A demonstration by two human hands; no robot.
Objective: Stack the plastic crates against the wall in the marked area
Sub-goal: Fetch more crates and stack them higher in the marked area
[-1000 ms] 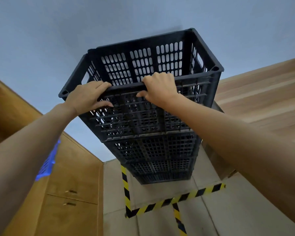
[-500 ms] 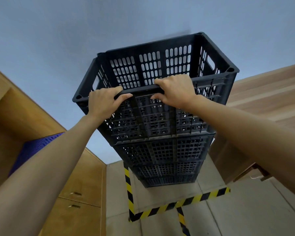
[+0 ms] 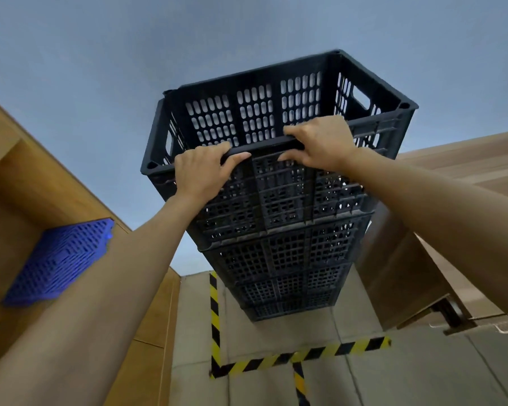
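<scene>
A tall stack of black slotted plastic crates (image 3: 282,259) stands against the grey wall, inside the corner marked by yellow-and-black floor tape (image 3: 276,360). The top crate (image 3: 255,112) sits on the stack with its open mouth toward me. My left hand (image 3: 201,168) grips the near rim of that top crate, fingers hooked over the edge. My right hand (image 3: 320,142) grips the same rim further right, fingers curled over it. The bottom of the stack is small and far below.
A wooden cabinet (image 3: 18,186) rises on the left with a blue crate (image 3: 59,262) lying in an open shelf. On the right is a wooden table (image 3: 452,183) close beside the stack. Grey floor tiles (image 3: 408,376) lie in front of the tape.
The view has drifted back and left, so the stack sits further right in frame. Both hands keep their hold on the top crate's near rim. More of the blue crate shows.
</scene>
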